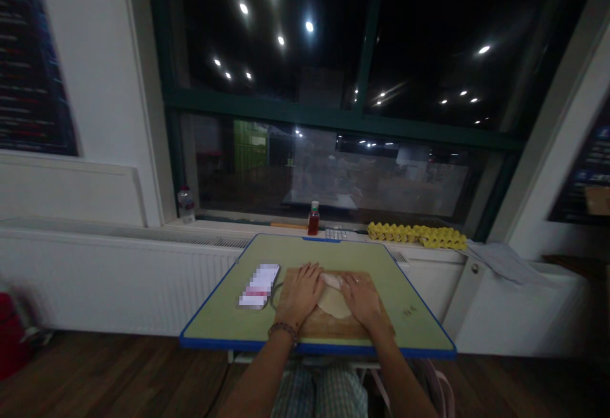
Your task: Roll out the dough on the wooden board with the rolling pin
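A flat, pale sheet of dough (334,303) lies on a brown wooden board (328,328). Along its far side, a pale roll-shaped strip (332,280) runs between my two hands; whether it is the dough's rolled edge or a separate piece, I cannot tell. My left hand (305,288) rests palm down at the strip's left end, fingers stretched forward. At the right end lies my right hand (359,295), its fingers also extended and flat. What is under both palms is hidden. A beaded bracelet (284,329) circles my left wrist.
The board rests on a green, blue-edged table (219,316). Left of it lies a phone (260,286) with a lit screen and a dark cable. On the windowsill stand a small red-liquid bottle (313,220), a clear bottle (186,204) and yellow egg cartons (417,235).
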{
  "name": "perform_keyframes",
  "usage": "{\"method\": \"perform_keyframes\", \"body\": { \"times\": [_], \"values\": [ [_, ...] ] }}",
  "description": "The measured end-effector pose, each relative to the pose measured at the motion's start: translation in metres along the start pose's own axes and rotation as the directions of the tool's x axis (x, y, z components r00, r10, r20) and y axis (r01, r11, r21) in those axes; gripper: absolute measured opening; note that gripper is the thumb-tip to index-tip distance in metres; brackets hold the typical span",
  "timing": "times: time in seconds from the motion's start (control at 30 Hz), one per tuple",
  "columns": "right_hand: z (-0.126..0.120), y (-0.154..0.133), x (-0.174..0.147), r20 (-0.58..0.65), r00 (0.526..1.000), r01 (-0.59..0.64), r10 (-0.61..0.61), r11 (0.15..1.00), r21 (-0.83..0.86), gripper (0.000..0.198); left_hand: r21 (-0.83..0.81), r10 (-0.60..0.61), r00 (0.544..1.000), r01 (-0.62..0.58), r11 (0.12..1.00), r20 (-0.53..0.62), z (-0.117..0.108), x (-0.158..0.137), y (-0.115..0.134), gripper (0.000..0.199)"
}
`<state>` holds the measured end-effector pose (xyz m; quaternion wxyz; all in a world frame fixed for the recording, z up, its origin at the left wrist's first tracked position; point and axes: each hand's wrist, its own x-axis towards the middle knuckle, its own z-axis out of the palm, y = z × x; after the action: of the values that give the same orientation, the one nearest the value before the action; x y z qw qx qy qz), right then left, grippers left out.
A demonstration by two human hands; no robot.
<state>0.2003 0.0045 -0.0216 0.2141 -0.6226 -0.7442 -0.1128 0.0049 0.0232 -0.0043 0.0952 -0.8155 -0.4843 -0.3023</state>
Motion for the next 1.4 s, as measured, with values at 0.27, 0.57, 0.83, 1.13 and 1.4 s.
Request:
{"method": "perform_keyframes", "body": {
  "times": [0.27,0.57,0.83,1.13,1.4],
  "values": [
    [-0.001,-0.006,0.002,0.014,0.998,-0.069,0.069,0.998,-0.009,0.050,0.058,-0.022,0.999,0.020,0.998,0.038,-0.009,-0.001,0.000,0.046],
    [0.004,-0.018,-0.001,-0.041,0.983,-0.181,0.179,0.981,-0.067,0.044,0.068,-0.071,0.992,0.064,0.996,0.105,-0.005,0.003,0.004,0.035],
    [0.007,-0.039,-0.020,-0.099,0.964,-0.262,0.248,0.948,-0.182,0.048,0.071,-0.081,0.988,0.072,0.995,0.131,0.007,0.003,0.000,0.038],
    [0.007,-0.047,-0.035,-0.103,0.965,-0.257,0.243,0.954,-0.156,0.050,0.045,-0.031,0.984,0.023,0.999,0.176,-0.004,-0.004,-0.006,0.040],
    [0.010,-0.056,-0.063,-0.109,0.972,-0.216,0.208,0.974,-0.065,0.052,-0.038,-0.046,0.987,0.053,0.998,0.153,-0.013,-0.015,-0.007,0.045]
  ]
}}
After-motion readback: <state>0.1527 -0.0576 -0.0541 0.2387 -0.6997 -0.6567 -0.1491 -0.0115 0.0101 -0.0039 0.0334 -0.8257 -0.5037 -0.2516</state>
